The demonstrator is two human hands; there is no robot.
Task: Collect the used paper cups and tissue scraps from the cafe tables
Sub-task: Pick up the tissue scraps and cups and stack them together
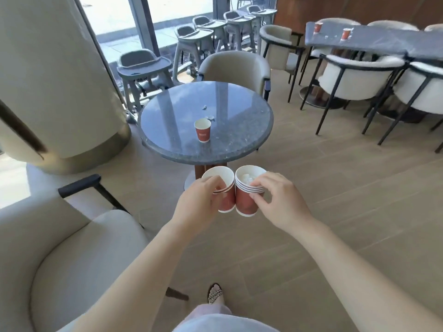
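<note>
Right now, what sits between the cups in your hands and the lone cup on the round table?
In the head view, only bare tabletop: the round table near edge lies between the stacks, left hand and right hand, and the lone cup.

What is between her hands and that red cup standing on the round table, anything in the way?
Nothing visible blocks it. The single cup stands alone near the front of the round table, with open air between it and the hands. But the left hand and right hand each already hold a cup stack.
</note>
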